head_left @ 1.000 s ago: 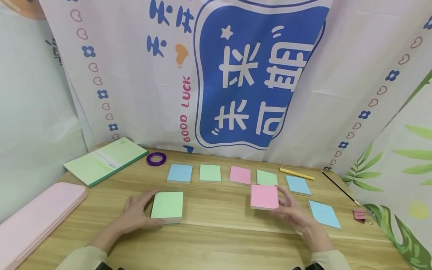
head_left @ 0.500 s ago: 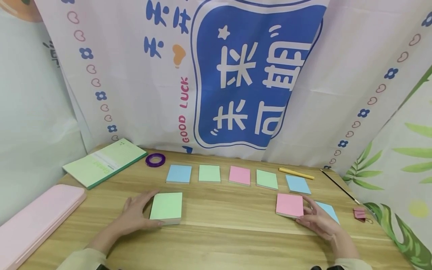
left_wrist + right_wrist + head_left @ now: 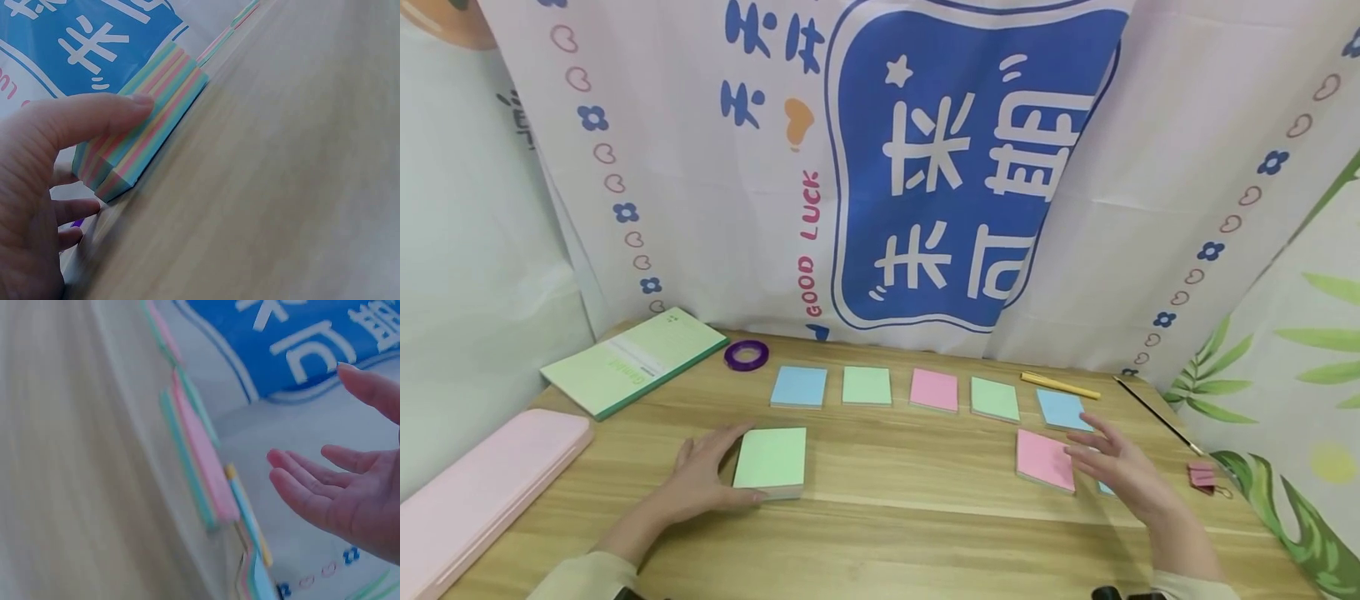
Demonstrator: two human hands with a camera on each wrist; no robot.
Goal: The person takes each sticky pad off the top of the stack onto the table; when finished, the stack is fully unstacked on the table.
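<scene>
My left hand (image 3: pixel 700 477) grips a thick block of sticky notes (image 3: pixel 771 458) with a green top, thumb along its near side and fingers behind. In the left wrist view the block's striped layers (image 3: pixel 150 125) show under the thumb (image 3: pixel 125 112). To the right, a pink-topped sticky note pad (image 3: pixel 1043 460) lies on the table. My right hand (image 3: pixel 1127 479) is just right of it, fingers spread and holding nothing; the right wrist view shows its fingers (image 3: pixel 306 494) apart from the pad. A blue sticky note pad (image 3: pixel 1105 489) is mostly hidden behind that hand.
Along the back lie blue (image 3: pixel 797 387), green (image 3: pixel 867 386) and pink pads (image 3: pixel 934 389), then another green (image 3: pixel 995 398) and blue one (image 3: pixel 1062 408). Purple tape (image 3: pixel 747 355), a notebook (image 3: pixel 636 358), a pink case (image 3: pixel 490 492), a yellow pen (image 3: pixel 1060 386) and a binder clip (image 3: pixel 1201 476) surround them.
My right hand carried the pink pad rightward, set it on the table and let go, its fingers spreading away to the right. The left hand has kept its hold on the green-topped block.
</scene>
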